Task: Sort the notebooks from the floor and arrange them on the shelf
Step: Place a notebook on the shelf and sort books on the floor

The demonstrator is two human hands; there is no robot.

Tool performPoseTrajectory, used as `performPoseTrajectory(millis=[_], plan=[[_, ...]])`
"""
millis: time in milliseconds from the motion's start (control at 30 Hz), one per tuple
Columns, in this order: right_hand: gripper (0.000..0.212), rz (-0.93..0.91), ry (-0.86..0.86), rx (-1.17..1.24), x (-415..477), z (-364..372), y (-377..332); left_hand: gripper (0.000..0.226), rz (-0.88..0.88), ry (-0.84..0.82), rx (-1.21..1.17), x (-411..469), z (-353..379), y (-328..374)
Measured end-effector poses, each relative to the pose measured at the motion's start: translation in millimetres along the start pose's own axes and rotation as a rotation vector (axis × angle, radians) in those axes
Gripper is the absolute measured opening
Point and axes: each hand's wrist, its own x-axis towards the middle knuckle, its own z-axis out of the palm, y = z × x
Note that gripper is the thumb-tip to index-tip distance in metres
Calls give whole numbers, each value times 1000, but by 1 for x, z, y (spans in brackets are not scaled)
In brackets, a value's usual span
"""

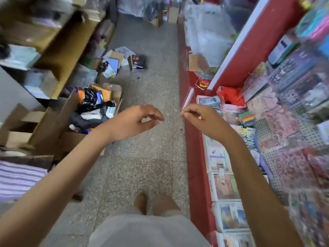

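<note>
Far down the floor [142,97], dark-covered notebooks [137,63] sit stacked.

views: 1, head-worn wide-angle | from: standing height, above own torso | faces: forward and down along aisle floor [147,93] | near: left hand [140,120], right hand [201,120] mid-frame, close | far: notebooks [138,63] well ahead | right edge: shelf [194,157]

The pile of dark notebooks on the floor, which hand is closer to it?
Left. The left hand hangs over the aisle in line with the notebooks, which lie well ahead on the floor. The right hand is further right, by the red shelf.
</note>
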Motion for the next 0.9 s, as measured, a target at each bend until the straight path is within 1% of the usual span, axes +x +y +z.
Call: performPoseTrajectory(millis=[233,333,467,533,600,700,800,900], plan=[[13,50,-7,67,116,-24,56,20,-45,-62,191,105,-36,-68],[13,23,-33,67,177,-39,82,18,-62,-44,138,158,-49,-96],[17,-24,-61,48,255,-74,114,17,-149,-7,156,224,-73,-133],[18,-16,-95,42,284,-89,122,17,-180,17,127,246,-86,-143],[17,-42,-137,85,351,-115,140,18,-262,78,88,294,-115,-167],[15,-73,-132,94,382,-120,146,20,-293,121,27,309,-127,-173],[16,-56,-172,188,447,-125,159,21,-367,181,-2,340,-147,-204],[20,-75,-187,271,511,-124,169,20,-450,217,-44,362,-162,-251]])
